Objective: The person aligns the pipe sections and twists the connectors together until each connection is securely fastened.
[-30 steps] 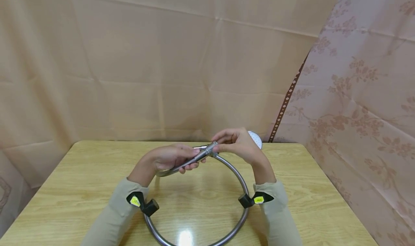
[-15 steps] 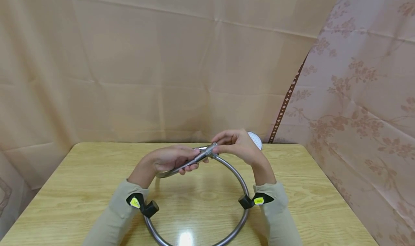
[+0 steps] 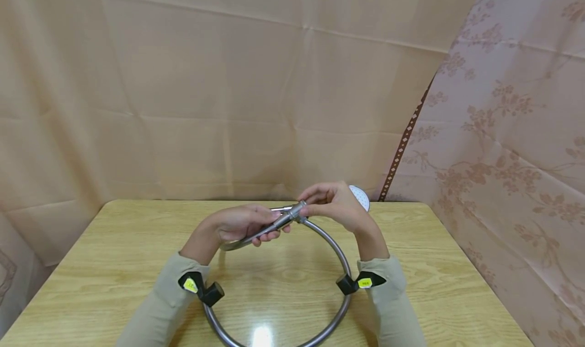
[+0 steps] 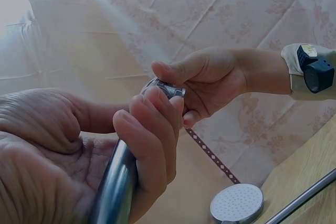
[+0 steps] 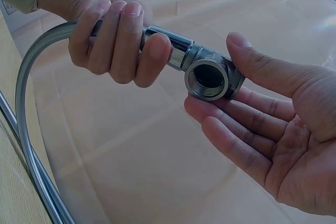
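Near the far side of the table, my left hand (image 3: 249, 222) grips the end of a grey metal shower hose (image 3: 340, 255), fingers curled round its chrome end sleeve (image 5: 181, 45). Joined to that sleeve is a metal tee fitting (image 5: 234, 78), its threaded side opening facing the right wrist camera. My right hand (image 3: 337, 204) pinches the fitting at its outer end, thumb above and fingertips below. In the left wrist view, my left fingers (image 4: 157, 145) cover most of the joint. The rest of the hose loops toward the table's front edge.
A round white shower head (image 3: 359, 198) shows beyond my right hand, at the far edge of the wooden table (image 3: 411, 265). A beige cloth (image 3: 205, 93) hangs behind the table, and a pink flowered cloth (image 3: 525, 149) hangs along the right.
My left thumb and fingertips shift slightly at the sleeve. Both arms, the fitting and the hose loop stay in nearly the same place.
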A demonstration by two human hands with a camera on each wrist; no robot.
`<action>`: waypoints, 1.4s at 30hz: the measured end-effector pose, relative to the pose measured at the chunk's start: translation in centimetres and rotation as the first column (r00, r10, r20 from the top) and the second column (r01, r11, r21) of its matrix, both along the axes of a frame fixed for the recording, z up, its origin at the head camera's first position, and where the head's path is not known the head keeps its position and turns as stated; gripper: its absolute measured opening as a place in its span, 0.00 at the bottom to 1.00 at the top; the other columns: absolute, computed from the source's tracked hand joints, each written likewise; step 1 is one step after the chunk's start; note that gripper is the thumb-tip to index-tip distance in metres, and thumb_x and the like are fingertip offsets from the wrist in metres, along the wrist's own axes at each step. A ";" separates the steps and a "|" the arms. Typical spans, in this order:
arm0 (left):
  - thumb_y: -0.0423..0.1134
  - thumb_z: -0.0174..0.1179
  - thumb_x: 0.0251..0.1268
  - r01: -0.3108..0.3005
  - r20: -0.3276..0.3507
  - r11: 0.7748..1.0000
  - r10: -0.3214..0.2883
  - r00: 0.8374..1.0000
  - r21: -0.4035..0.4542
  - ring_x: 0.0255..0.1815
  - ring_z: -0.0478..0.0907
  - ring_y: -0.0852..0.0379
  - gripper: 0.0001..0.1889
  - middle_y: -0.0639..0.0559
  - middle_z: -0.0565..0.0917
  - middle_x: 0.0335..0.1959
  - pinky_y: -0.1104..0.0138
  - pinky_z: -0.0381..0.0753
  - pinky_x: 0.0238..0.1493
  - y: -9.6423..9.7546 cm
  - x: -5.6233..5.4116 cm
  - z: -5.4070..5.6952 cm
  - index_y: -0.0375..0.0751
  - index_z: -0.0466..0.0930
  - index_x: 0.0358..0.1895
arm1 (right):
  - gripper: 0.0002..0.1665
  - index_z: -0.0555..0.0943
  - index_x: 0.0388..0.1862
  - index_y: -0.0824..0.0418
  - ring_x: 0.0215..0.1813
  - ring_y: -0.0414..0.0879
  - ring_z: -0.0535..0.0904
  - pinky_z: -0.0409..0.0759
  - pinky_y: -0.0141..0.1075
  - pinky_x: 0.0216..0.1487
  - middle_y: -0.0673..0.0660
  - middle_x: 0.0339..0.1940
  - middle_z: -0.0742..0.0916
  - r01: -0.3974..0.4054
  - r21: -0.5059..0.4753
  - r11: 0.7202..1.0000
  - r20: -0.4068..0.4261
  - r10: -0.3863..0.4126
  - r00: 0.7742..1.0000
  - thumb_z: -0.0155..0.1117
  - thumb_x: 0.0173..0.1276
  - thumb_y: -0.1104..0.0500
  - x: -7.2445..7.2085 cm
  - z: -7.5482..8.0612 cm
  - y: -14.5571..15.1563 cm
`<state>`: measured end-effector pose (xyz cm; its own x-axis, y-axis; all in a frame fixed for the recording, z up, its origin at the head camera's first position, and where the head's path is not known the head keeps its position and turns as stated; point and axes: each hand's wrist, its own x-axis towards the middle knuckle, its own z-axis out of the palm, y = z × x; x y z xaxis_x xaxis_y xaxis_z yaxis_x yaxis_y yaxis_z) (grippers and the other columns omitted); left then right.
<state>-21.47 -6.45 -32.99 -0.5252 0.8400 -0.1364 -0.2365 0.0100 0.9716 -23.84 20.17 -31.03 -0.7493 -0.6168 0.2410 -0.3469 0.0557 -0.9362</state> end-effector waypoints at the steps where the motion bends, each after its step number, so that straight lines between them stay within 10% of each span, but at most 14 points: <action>1: 0.43 0.42 0.85 0.000 0.003 1.000 0.000 1.000 -0.003 0.29 0.73 0.68 0.16 0.60 0.81 0.30 0.78 0.74 0.27 0.0 0.0 0.0 0.41 0.79 0.50 | 0.18 0.84 0.46 0.75 0.35 0.43 0.89 0.88 0.39 0.45 0.51 0.33 0.92 -0.002 -0.002 1.000 0.001 0.002 1.000 0.77 0.61 0.66 0.0 0.0 0.0; 12: 0.41 0.38 0.86 0.006 0.020 1.000 -0.006 1.000 0.000 0.27 0.71 0.68 0.22 0.58 0.79 0.30 0.79 0.74 0.26 0.2 0.0 0.0 0.28 0.71 0.66 | 0.23 0.82 0.48 0.79 0.35 0.42 0.89 0.88 0.38 0.46 0.53 0.33 0.92 -0.001 0.000 1.000 -0.001 0.001 1.000 0.77 0.62 0.63 0.0 -0.1 0.2; 42: 0.44 0.45 0.84 -0.011 0.017 1.000 0.012 1.000 -0.018 0.29 0.73 0.67 0.14 0.59 0.81 0.30 0.77 0.74 0.27 0.1 -0.2 -0.2 0.41 0.78 0.52 | 0.15 0.84 0.46 0.76 0.34 0.43 0.89 0.88 0.49 0.46 0.53 0.32 0.92 0.036 0.025 0.999 0.004 -0.036 0.999 0.74 0.63 0.68 -0.1 0.1 -0.1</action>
